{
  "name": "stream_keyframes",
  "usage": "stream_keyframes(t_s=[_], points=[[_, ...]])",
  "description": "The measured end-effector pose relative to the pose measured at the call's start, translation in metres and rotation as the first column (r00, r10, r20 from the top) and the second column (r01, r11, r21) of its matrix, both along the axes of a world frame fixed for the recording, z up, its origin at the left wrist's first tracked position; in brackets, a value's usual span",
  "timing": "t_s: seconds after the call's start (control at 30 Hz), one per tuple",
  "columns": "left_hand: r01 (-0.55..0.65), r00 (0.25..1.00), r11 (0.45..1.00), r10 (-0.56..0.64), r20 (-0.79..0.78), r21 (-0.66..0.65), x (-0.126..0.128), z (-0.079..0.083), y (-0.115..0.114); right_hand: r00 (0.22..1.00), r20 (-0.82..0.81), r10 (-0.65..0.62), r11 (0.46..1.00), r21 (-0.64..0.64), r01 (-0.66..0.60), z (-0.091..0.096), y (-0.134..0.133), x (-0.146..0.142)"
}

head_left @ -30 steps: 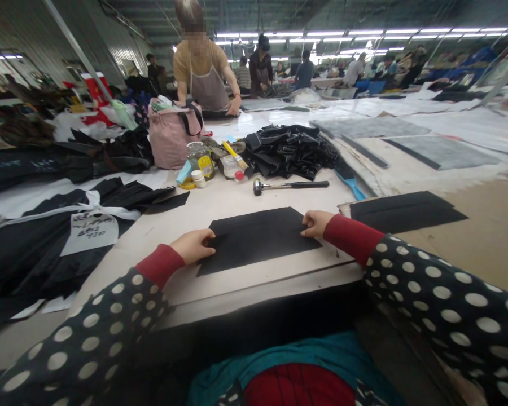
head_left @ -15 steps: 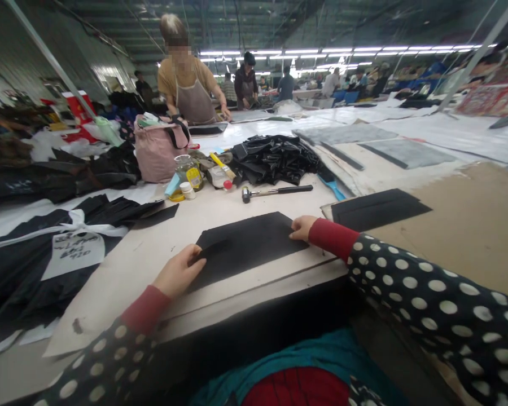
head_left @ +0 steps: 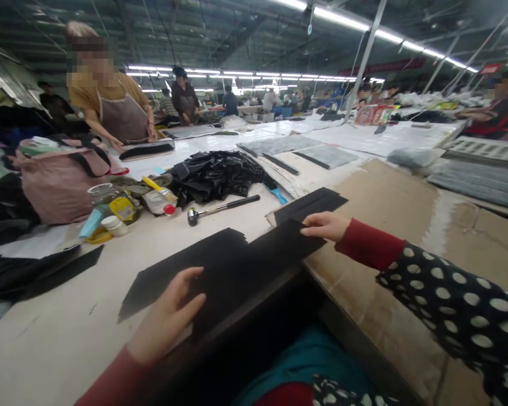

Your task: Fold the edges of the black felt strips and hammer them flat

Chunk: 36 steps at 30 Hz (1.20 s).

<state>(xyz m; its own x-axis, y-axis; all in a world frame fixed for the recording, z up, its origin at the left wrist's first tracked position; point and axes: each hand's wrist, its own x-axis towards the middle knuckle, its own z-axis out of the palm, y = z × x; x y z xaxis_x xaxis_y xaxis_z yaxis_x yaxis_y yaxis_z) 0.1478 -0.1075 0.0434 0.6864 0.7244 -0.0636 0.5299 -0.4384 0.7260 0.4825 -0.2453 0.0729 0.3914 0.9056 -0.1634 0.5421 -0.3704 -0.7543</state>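
Note:
A flat black fabric piece (head_left: pixel 220 265) lies across the near edge of the white table (head_left: pixel 68 332), partly folded over itself. My left hand (head_left: pixel 169 316) rests on its near left part with fingers stretched out flat. My right hand (head_left: pixel 324 225) pinches the piece's far right corner, fingers together. A stack of similar black pieces (head_left: pixel 311 204) lies just beyond my right hand on the brown cardboard (head_left: pixel 398 203).
A hammer (head_left: pixel 220 208) lies behind the piece, next to a heap of shiny black fabric (head_left: pixel 214 175). Bottles, a jar and a pink bag (head_left: pixel 57 180) stand at the left. A person in an apron (head_left: pixel 110 107) works across the table. Black fabric lies at far left.
The view has swung right. The black piece has slid toward the table's near edge and its right part now lies over itself; my left hand moved from its left edge onto its near side.

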Motion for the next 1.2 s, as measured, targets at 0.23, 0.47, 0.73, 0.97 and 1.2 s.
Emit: stream_keyframes(t_s=[0.23,0.47,0.73,0.97,1.2], points=[[0.371,0.923,0.92,-0.381,0.062,0.127,0.129,0.002,-0.054,0.907,0.145,-0.395,0.916,-0.016,0.402,-0.009,-0.069,0.105],[0.413,0.906,0.886,-0.424,0.008,0.209,0.204,-0.001,-0.064,0.856,0.153,-0.494,0.865,-0.007,0.501,-0.029,-0.064,0.178],[0.37,0.928,0.874,-0.335,-0.162,0.314,0.227,0.004,-0.06,0.83,0.187,-0.526,0.841,-0.028,0.54,-0.05,-0.047,0.216],[0.343,0.934,0.875,-0.28,-0.222,0.342,0.231,0.0,-0.059,0.826,0.224,-0.518,0.843,-0.034,0.537,-0.055,-0.046,0.219],[0.335,0.933,0.879,-0.261,-0.246,0.339,0.233,-0.002,-0.054,0.823,0.269,-0.5,0.846,-0.05,0.531,-0.053,-0.045,0.22]])
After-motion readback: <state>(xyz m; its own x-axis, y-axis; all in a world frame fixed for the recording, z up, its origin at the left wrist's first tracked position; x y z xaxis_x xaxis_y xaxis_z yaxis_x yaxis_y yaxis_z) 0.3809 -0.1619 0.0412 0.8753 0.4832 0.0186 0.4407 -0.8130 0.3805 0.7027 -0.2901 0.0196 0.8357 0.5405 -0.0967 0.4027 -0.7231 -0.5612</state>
